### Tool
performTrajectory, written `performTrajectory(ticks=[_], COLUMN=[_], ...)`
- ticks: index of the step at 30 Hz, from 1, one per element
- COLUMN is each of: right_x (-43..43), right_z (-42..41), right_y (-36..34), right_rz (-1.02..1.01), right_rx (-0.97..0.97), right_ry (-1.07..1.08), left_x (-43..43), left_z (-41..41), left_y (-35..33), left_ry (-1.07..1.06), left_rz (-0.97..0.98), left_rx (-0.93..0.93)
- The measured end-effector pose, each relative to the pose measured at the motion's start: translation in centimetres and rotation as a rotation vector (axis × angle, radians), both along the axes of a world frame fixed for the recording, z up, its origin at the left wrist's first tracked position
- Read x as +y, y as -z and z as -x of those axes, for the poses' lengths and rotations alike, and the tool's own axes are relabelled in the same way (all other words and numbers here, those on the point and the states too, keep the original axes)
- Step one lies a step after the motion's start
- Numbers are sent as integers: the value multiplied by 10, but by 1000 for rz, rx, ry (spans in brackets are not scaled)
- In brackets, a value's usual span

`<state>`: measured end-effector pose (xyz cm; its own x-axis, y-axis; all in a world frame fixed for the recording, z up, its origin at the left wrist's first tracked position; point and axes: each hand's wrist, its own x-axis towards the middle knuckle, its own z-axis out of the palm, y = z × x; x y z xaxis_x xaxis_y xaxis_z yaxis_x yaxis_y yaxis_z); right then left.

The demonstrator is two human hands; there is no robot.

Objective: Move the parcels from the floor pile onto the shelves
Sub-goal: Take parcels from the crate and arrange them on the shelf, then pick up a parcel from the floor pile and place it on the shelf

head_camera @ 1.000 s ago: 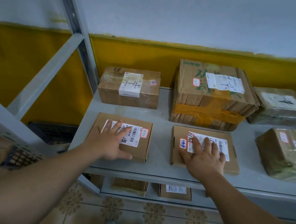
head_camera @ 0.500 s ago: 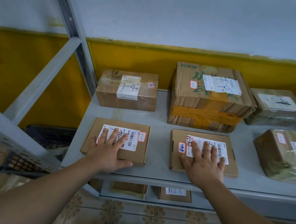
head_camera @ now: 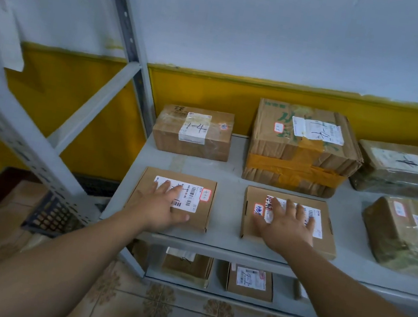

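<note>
Two flat cardboard parcels with white barcode labels lie side by side at the front of the grey metal shelf [head_camera: 227, 210]. My left hand [head_camera: 164, 206] rests flat on the left parcel [head_camera: 203, 215], fingers spread over its label. In the same way, my right hand [head_camera: 284, 228] lies flat on the right parcel [head_camera: 327, 245]. Neither hand grips its box.
Behind them stand a taped box marked 1-4 [head_camera: 192, 132] and a taller box with orange tape [head_camera: 299, 150]. Wrapped parcels [head_camera: 406, 236] fill the right side. More boxes [head_camera: 250, 281] sit on the lower shelf. A slanted shelf upright [head_camera: 128, 36] rises at the left, above a tiled floor.
Both hands stay flat on the same two parcels. The view has shifted slightly; the parcels show no clear movement.
</note>
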<state>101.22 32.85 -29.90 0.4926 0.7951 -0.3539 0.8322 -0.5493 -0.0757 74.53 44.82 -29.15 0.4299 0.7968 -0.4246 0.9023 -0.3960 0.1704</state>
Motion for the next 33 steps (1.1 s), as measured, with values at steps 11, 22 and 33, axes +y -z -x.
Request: performTrajectory(ticks=[11,22,33], right_x=[19,3,40], right_z=[76,291,484], right_y=[-81,-92,-75], right_rz=[-146,-153,-43], right_rx=[-35,72,120], right_ry=[-251,-436,-650], left_x=[-50,-115,-135], left_z=[69,278,478], left_y=[-76,-91,-67], left_ry=[-70,-68,-345], left_rz=[-109,-11,57], left_rx=[-157,-92,-77])
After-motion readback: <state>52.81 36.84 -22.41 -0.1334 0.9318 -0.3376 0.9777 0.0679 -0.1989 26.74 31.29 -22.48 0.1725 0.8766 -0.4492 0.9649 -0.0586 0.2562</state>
